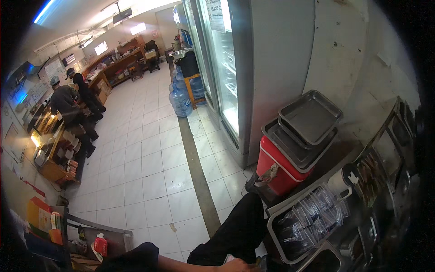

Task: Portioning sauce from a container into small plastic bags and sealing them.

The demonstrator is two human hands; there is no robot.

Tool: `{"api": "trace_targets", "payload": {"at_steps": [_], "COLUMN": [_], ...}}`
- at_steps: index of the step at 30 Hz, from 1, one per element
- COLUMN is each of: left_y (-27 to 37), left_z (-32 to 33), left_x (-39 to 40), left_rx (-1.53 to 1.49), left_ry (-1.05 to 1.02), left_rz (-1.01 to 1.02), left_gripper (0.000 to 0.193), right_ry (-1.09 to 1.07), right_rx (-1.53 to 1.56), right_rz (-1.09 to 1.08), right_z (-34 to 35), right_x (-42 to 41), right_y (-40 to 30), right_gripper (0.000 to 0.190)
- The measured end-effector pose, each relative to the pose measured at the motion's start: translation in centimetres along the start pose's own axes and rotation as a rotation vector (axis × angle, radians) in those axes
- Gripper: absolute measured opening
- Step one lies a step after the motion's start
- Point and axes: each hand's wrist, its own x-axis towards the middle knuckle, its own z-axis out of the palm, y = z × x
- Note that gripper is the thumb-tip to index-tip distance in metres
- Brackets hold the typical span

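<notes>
At the bottom edge, my left hand (237, 265) reaches across from the left, its fingers bent around a small pale item (229, 258) that is mostly hidden. The picture's rim cuts off the fingertips. My right hand is out of view. To the right of the left hand, a metal tray (276, 234) holds many small clear plastic bags (311, 221) with dark contents. Beyond the bags is a white mug (340, 180). My dark-trousered leg (234, 231) is bent beside the tray.
Dark trays (311, 117) lie stacked on a red cooler (266, 159) by a glass-door refrigerator (244, 85). Water jugs (180, 102) stand beyond it. Two people (69, 102) work at a left-hand counter. A chair (98, 221) holding packages stands at lower left.
</notes>
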Motion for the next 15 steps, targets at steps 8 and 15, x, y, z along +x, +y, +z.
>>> {"api": "trace_targets", "payload": {"at_steps": [8, 15], "left_y": [1.1, -0.2], "left_z": [0.6, 4.3], "left_x": [0.0, -1.3], "left_rx": [0.274, 0.193], "left_ry": [-0.062, -0.113], "left_rz": [-0.150, -0.018], "left_gripper": [0.021, 0.019], "right_ry": [0.330, 0.143], "right_rx": [-0.157, -0.118], "right_rz": [-0.291, 0.343], "right_z": [1.1, 0.9], "right_x": [-0.1, -1.2], "right_y": [-1.2, 0.7], "right_gripper": [0.021, 0.015]}}
